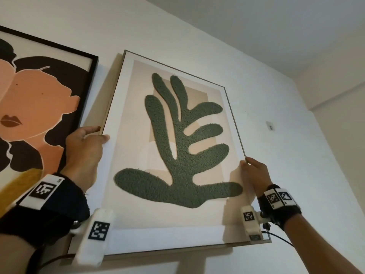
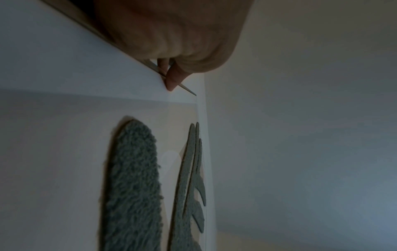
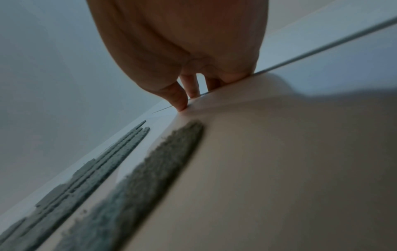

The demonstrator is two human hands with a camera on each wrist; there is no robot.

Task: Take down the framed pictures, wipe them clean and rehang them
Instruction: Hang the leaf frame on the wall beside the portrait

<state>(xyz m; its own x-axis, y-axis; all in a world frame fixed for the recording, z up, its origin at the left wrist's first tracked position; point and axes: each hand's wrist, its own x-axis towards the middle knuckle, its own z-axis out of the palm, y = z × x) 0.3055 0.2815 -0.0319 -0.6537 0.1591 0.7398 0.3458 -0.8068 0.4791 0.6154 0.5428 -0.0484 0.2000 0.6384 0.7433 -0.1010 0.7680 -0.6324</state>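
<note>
The leaf picture (image 1: 171,147), thin pale-framed with a fuzzy green branching shape on a beige and white mat, tilts against the white wall, held at both side edges. Just left of it hangs the black-framed portrait (image 1: 39,107) of an orange face with dark hair.

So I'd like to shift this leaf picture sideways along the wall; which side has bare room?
Bare wall lies right of the leaf picture, out to the room corner, broken only by a small hook. Leftward it is crowded: the black-framed portrait hangs close, with the left hand in the narrow gap.
</note>
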